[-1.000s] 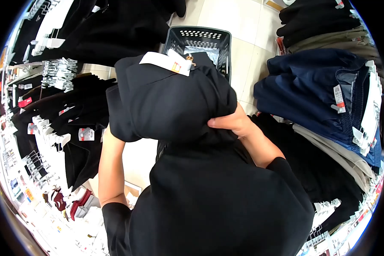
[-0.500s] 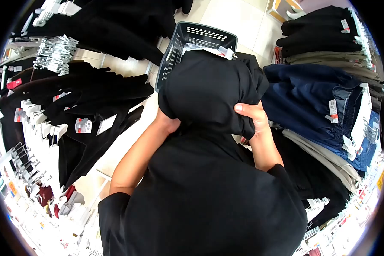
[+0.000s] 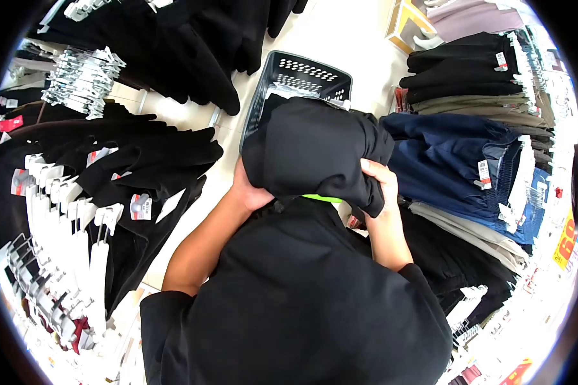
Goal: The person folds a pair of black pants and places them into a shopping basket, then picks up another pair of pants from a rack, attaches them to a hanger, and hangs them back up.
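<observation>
Your folded black garment [image 3: 315, 144] has shifted rightward since a second ago; your left fingers [image 3: 254, 197] and right fingers [image 3: 374, 169], partly curled, grip it between them, the basket [image 3: 340, 90] just beyond.

Bundle [image 3: 315, 144] more compact than a second ago. White tag, then broad on top, now only a sliver at the far edge. Left hand [image 3: 249, 191], hidden then, shows. Green strip [image 3: 322, 198] newly visible below.
</observation>
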Motion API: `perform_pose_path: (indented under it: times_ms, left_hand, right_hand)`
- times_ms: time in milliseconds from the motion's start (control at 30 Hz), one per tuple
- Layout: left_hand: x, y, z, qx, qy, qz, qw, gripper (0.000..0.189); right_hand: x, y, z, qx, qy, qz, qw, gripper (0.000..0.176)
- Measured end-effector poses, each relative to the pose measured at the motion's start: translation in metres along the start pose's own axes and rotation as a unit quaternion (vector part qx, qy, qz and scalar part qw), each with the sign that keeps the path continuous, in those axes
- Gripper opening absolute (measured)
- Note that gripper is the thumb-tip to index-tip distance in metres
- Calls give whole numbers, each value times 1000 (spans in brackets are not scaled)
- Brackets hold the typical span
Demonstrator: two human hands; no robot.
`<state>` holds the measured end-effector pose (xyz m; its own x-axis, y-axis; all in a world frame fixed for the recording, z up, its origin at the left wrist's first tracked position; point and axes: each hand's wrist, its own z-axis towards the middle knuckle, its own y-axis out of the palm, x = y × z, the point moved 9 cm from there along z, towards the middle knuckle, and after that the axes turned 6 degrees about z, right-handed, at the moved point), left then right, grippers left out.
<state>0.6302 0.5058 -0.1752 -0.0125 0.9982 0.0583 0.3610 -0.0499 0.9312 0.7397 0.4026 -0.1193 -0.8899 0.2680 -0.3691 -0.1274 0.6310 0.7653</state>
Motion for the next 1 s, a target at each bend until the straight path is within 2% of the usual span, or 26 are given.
perform_pose_path:
  times_ms: [33,67,133,200,267,300,333,400,467,533,600,700,800,867,1000]
  left_hand:
    - [4,-1,0,4,-5,-37,999,60]
    - [8,-4,-1,-2,-5,-40,999,60]
    - [10,-22,-1,26,-42,-32,998,61]
    - [20,-24,2,27,-38,-29,998,60]
    - [22,-21,2,10,-71,-43,997,61]
    - [24,-25,5,-10,-60,-25,998,68]
    - [25,-27,6,-9,-61,-32,998,68]
    - [21,-21,8,-44,-81,-73,993,69]
    - [14,-28,11,-30,-71,-93,993,71]
    - [2,-35,9,38,-107,-115,987,74]
    - [-9,-42,15,11,-115,-148,982,76]
    - [-10,-38,19,-20,-100,-162,981,85]
    - [6,-45,21,56,-66,-106,991,90]
    - [18,-52,16,140,-29,-39,989,88]
    - [20,-53,27,89,12,-50,995,81]
  right_hand:
    - [7,-10,3,29,19,76,996,53]
    - [9,-10,5,30,17,70,997,53]
    - [12,-8,10,61,4,86,994,36]
    - [16,-3,12,82,-4,77,994,36]
    - [12,-14,11,143,-57,31,988,36]
    - [11,-17,11,134,-57,10,989,36]
    - [11,-13,10,118,-56,69,989,48]
    - [12,-5,7,133,-63,88,985,48]
    - [13,-6,8,128,-61,98,985,47]
    - [12,-2,11,117,-70,102,985,46]
    - [14,-2,15,103,-59,120,986,44]
    - [14,-12,17,141,-62,88,984,45]
    - [13,-19,20,135,-41,20,990,43]
    - [11,-34,26,117,-39,3,992,44]
    - [2,-55,43,126,-16,19,992,42]
